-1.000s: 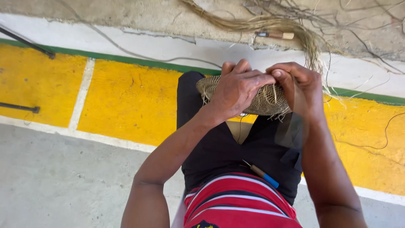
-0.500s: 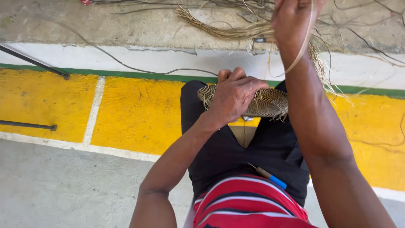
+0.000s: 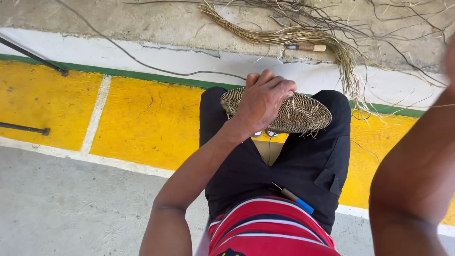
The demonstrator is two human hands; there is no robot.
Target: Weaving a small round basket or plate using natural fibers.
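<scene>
From up here I see my left hand point(image 3: 263, 98) just above the middle of the frame, fingers curled and pressed down over the near-left part of a round woven basket disc point(image 3: 297, 113), clamping it against my knees. The disc lies flat across both legs of my black trousers point(image 3: 246, 166), its right half bare, with short loose fibre ends sticking out along the lower rim. My right forearm point(image 3: 413, 180) fills the lower right of the frame and rises toward the upper right edge, where the right hand is cut off and blurred, so I cannot tell whether its fingers are spread or pinched. A single thin strand point(image 3: 438, 105) runs in from the right edge toward the disc. At the top centre, on the grey concrete ledge point(image 3: 142, 23), lies a bundle of dry straw fibres point(image 3: 303, 35), one end drooping over the white step toward my right knee, and a small tool with a wooden handle point(image 3: 307, 47) rests against it. A pen-like stick with a blue tip point(image 3: 296, 200) lies at my right pocket, just above my red striped shirt point(image 3: 270, 232). The floor in the left half is painted yellow point(image 3: 142, 123), with two dark metal rods point(image 3: 28, 128) at the left edge.
</scene>
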